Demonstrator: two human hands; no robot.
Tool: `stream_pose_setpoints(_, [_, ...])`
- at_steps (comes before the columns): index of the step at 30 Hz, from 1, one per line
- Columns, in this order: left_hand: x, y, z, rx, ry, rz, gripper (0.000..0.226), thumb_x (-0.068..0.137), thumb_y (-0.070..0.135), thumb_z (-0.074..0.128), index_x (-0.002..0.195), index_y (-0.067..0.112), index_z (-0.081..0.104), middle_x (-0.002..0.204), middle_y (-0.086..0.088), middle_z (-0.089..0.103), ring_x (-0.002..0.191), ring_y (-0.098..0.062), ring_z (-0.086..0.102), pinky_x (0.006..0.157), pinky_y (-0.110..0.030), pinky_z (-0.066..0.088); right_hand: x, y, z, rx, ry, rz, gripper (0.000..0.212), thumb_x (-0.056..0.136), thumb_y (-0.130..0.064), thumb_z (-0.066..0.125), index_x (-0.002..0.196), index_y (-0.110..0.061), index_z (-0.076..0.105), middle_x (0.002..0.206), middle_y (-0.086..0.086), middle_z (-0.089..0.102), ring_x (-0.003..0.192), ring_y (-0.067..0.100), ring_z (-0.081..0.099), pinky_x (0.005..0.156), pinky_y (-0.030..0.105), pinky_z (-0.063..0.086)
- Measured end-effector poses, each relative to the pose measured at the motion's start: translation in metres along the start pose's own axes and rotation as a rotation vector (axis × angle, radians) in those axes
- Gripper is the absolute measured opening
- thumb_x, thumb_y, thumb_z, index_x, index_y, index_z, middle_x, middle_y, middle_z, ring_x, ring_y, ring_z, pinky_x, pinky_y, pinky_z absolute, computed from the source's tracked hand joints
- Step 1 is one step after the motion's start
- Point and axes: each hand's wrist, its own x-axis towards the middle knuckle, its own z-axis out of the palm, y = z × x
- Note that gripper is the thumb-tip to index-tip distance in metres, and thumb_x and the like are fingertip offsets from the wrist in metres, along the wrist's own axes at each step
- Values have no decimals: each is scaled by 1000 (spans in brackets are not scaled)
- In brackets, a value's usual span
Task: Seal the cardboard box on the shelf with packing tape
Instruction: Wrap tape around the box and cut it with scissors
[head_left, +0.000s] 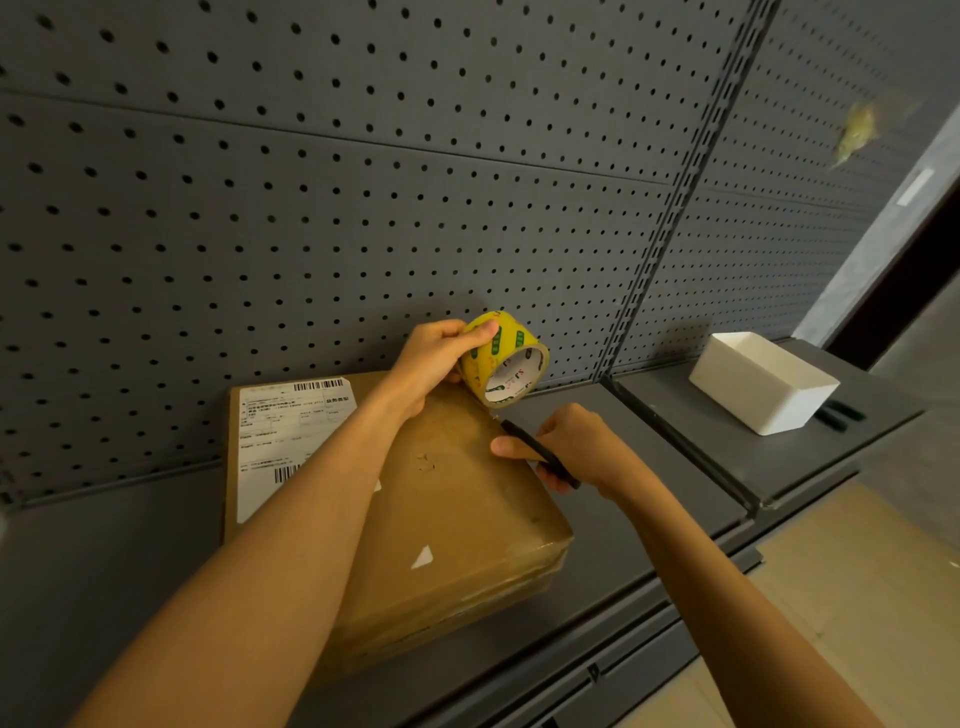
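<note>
Left hand (434, 358) grips tape roll (503, 359) above cardboard box (452, 499); right hand (574, 447) grasps black cutter (540, 453) at box's far-right edge.

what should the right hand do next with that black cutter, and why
Probably draw the black cutter across the tape just below the roll. The left hand holds the roll above the box far corner, and the right hand has the tip there.

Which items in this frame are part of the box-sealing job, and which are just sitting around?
In use: cardboard box; yellow tape roll, gripped by the left hand; black cutter, held in the right hand.

Lying about: white bin; dark objects beside it.
</note>
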Motion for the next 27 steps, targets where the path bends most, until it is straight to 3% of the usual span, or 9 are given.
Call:
stream_pose_setpoints(5, [1,2,-3,-46,22,-30,47,83,48,63,99,3,67,80,1,66,76,-12,58,75,-29,46,4,4,-2,-31,-11,1,60,64,-64,69,64,-5,60,61,11,62,48,13,55,56,22,47])
stream_pose_setpoints(9, [1,2,-6,-119,35,-55,28,83,44,65,88,17,68,79,8,68,80,-10,59,72,-27,47,5,7,-1,-16,-1,-12,62,61,-65,70,64,-4,63,60,11,63,46,12,55,52,19,47])
stream_pose_setpoints(12, [1,2,-4,-145,56,-31,24,84,41,65,82,17,66,74,8,67,74,-7,59,68,-24,48,6,8,-1,-4,3,-14,66,57,-66,69,68,-1,65,62,12,64,47,13,56,50,18,48])
stream_pose_setpoints(17, [-1,3,12,-241,80,45,12,86,28,67,82,17,67,84,2,70,79,-7,67,69,-25,57,4,12,-2,14,8,-12,62,61,-60,73,72,0,64,62,12,63,51,16,58,57,23,51])
stream_pose_setpoints(22, [0,1,12,-194,84,53,12,86,28,67,84,17,68,82,4,70,76,-6,67,69,-29,56,-3,25,-7,26,60,-2,53,67,-53,75,70,-2,60,55,6,60,43,10,55,50,19,49])
stream_pose_setpoints(25, [-2,3,14,-186,63,56,12,87,28,66,83,17,68,78,7,70,72,-3,66,70,-29,57,-3,38,-10,-40,86,22,62,66,-57,73,76,3,64,62,14,66,48,15,58,58,28,54])
stream_pose_setpoints(27, [-3,1,16,-155,52,50,11,88,28,64,85,18,68,83,6,70,76,-5,65,71,-30,56,1,49,-5,-158,134,29,59,69,-58,73,72,0,62,62,17,64,52,20,56,55,36,50])
